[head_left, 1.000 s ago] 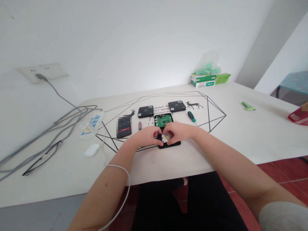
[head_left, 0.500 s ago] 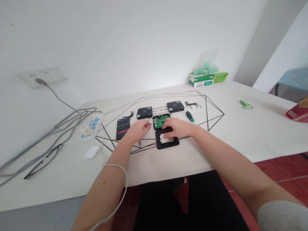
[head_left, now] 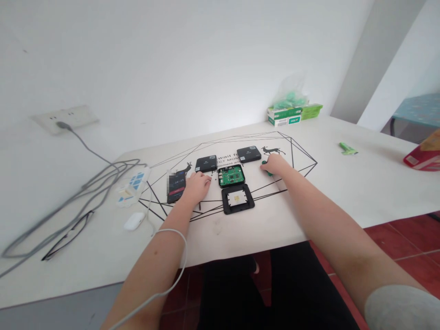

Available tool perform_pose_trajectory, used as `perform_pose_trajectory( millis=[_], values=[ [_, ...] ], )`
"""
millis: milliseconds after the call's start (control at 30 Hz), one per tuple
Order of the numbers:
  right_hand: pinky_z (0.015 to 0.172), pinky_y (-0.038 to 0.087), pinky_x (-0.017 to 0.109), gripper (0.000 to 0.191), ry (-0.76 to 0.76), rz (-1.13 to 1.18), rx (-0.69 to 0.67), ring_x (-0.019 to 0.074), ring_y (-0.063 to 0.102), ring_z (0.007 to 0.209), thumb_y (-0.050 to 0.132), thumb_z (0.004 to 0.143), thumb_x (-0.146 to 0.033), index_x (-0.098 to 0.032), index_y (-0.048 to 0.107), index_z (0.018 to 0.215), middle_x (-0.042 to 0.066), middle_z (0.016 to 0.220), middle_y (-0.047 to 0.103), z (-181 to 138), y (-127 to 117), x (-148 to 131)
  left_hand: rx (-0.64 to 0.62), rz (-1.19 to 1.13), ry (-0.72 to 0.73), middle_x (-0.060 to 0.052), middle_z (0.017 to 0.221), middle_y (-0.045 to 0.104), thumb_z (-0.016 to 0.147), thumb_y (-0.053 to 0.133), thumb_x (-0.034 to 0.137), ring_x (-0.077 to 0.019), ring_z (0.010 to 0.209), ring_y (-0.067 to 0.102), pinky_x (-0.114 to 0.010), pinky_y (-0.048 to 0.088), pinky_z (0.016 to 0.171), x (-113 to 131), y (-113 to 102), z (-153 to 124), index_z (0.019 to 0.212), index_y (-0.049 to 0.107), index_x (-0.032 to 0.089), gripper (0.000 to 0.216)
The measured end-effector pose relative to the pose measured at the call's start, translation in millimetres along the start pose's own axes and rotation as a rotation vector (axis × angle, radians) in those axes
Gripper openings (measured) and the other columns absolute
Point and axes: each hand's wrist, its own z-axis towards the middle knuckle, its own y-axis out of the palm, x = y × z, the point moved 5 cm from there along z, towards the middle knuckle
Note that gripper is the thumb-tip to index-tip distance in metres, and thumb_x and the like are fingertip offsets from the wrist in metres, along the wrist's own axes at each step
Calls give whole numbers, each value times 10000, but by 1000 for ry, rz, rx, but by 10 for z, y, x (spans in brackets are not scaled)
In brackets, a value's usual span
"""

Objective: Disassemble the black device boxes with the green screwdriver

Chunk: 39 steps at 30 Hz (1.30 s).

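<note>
My right hand (head_left: pixel 276 165) is closed around the green and black handle of a screwdriver (head_left: pixel 266 168), which lies at the right of the opened device. My left hand (head_left: pixel 198 186) rests on the table between a phone (head_left: pixel 176 187) and that device, its fingers lowered beside a few tiny dark pieces, apparently screws (head_left: pixel 213 178). A green circuit board (head_left: pixel 231 175) sits in the black lower case. Nearer to me lies the black cover (head_left: pixel 226 207), inner side up, with a silvery metal plate (head_left: pixel 237 198) in it. A small dark rod (head_left: pixel 200 206) shows below my left hand.
Behind the circuit board stand two closed black boxes (head_left: pixel 206 163). Cables (head_left: pixel 103 183), glasses (head_left: pixel 67 236), a white earphone case (head_left: pixel 134 221) and a clear organiser (head_left: pixel 135 183) occupy the left. Green boxes (head_left: pixel 284 113) stand at the wall; a green packet (head_left: pixel 348 148) lies right.
My right hand has left the cover and circuit board, moving right and away from me onto the screwdriver. My left hand has shifted slightly left and lies flatter on the table.
</note>
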Motion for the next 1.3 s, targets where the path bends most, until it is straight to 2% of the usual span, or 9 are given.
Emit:
perform_pose_trajectory(
  millis=[100,167,300,367,433,600,733,967,1300],
  values=[
    [629,541,359,226,-59,236,-25,228,651,621,711,826,-360,-180,612,730,84,640,655,-62,40,-154,-11,6,3,-142,1126,694,983,533,278,-361,1153,598,-509,477,985,9,22,5,1088,798,241,287],
    [556,521,300,276,-116,413,-50,156,579,515,618,917,-436,-208,571,769,21,590,616,-129,83,-292,-12,-6,0,-138,1127,696,988,532,292,-356,1150,593,-509,468,988,9,27,13,1048,794,242,274],
    [641,585,229,222,-186,703,-99,106,669,627,584,983,-406,-224,522,873,12,737,694,-285,253,-527,-22,-34,-2,-133,1101,708,977,543,287,-351,1133,599,-496,470,972,16,38,35,952,770,228,237],
    [663,607,229,267,-188,998,-161,107,701,657,741,906,-391,-217,540,890,15,776,714,-354,365,-602,-22,-50,-2,-138,1073,710,969,539,265,-349,1120,605,-488,473,962,26,42,43,920,745,213,218],
    [654,614,221,348,-209,1124,-186,110,716,668,837,832,-407,-212,559,905,3,769,712,-406,440,-651,-20,-75,14,-141,1051,707,968,529,249,-336,1092,615,-473,481,952,51,36,43,908,716,200,203],
    [639,608,214,472,-279,1168,-127,103,714,671,883,744,-514,-211,573,930,-30,755,701,-455,429,-679,-30,-195,157,-80,969,690,965,570,318,-248,985,639,-371,514,933,206,-54,-10,899,656,210,153],
    [626,599,221,549,-315,1159,-120,104,705,654,901,679,-572,-211,576,935,-41,732,691,-467,383,-688,40,-329,269,-53,893,676,920,621,332,-229,915,630,-362,520,906,333,-188,-79,834,625,220,141],
    [627,588,232,602,-343,1120,-125,119,710,674,894,643,-634,-219,567,932,-52,717,654,-500,378,-720,148,-347,295,-49,844,691,920,605,330,-203,849,634,-323,514,811,375,-255,-114,800,629,222,164],
    [636,580,247,627,-392,1110,-121,121,695,681,889,627,-673,-222,575,929,-51,723,648,-562,336,-760,112,-320,310,-31,782,671,911,631,326,-183,765,619,-313,499,785,399,-205,-93,750,614,217,195]
  ],
)
